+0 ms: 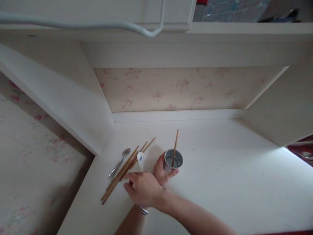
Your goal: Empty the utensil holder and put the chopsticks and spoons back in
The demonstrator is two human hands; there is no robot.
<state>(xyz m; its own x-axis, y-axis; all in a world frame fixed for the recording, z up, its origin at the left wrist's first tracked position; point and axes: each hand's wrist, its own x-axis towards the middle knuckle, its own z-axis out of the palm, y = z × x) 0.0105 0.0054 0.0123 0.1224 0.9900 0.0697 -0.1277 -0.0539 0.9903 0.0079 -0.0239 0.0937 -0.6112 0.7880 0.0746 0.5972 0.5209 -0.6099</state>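
Note:
My left hand (161,172) is wrapped around a metal cup (167,165) that stands on the white surface. One chopstick (175,143) leans inside it, sticking up above the rim. Crossing over my left wrist, my right hand (144,187) hovers by a loose bundle of wooden chopsticks (122,171). Its thumb and index finger are apart, with nothing visible between them. A white ceramic spoon (140,158) with a blue mark lies beside the chopsticks, its handle partly hidden by that hand. To their left lies a metal spoon (119,164).
The white tabletop (220,176) is enclosed by a left side panel (80,107), a right panel (276,107) and a floral-papered back wall (171,89). Overhead runs a shelf (244,28), with a white cable (97,25) hanging in front of the cabinet.

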